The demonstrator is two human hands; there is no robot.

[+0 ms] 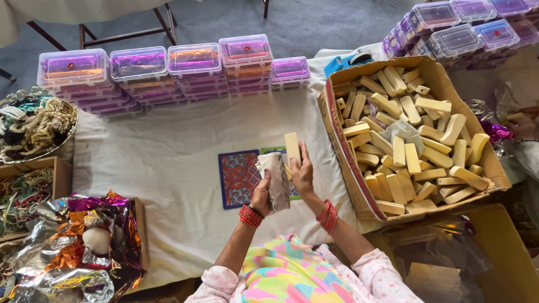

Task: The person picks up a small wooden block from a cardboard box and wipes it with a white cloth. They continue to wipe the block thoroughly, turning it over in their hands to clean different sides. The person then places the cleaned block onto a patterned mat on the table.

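Note:
My left hand (261, 193) grips a small pale patterned pouch (276, 178) held upright above the white cloth. My right hand (303, 174) holds a cream rectangular bar (292, 147) by its lower end, right beside the pouch's top. Both wrists carry red bangles. Under my hands lies a small flat sheet with a red and blue pattern (238, 177).
A cardboard box (343, 147) full of several cream bars stands at the right. Stacks of clear purple-lidded plastic cases (140, 64) line the back, more at the top right (460, 25). Beaded jewellery (33, 120) and crumpled foil (73, 252) lie at the left.

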